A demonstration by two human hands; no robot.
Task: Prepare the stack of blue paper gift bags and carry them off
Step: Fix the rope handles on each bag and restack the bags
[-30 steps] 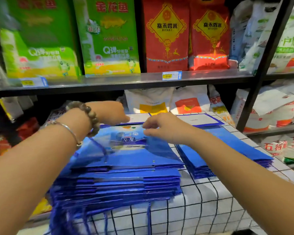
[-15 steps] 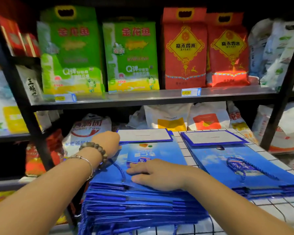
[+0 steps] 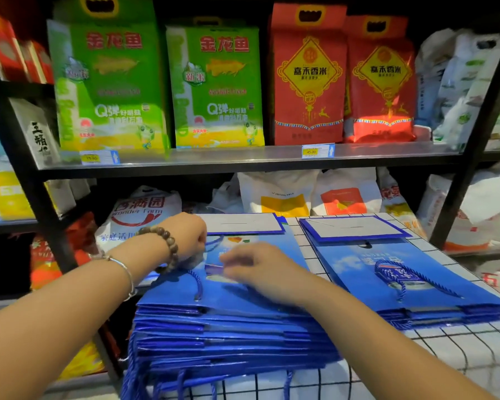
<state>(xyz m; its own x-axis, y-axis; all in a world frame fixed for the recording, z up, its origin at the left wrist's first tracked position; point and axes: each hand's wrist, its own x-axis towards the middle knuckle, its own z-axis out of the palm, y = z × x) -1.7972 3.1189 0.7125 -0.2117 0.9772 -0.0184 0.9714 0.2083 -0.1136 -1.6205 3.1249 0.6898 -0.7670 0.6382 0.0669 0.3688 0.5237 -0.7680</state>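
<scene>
A tall stack of flat blue paper gift bags [image 3: 228, 327] lies on the checked table, cord handles hanging off its near edge. My left hand [image 3: 189, 239], with a bead bracelet and a bangle on the wrist, curls its fingers down over the top bag's far left edge, where a blue cord [image 3: 197, 284] runs up to it. My right hand [image 3: 260, 269] rests on the top bag's face with fingers spread; it is motion-blurred. A second, lower stack of blue bags [image 3: 401, 284] lies to the right, its cord handle on top.
The table's black-and-white checked cloth [image 3: 459, 356] shows at the near right. Behind stands a black metal shelf [image 3: 243, 160] with green and red rice packs above and white sacks below. A black upright post [image 3: 38, 183] stands to the left.
My right hand has shifted a little along the top bag and is blurred. My left hand stays at the far left edge. The view has risen slightly.
</scene>
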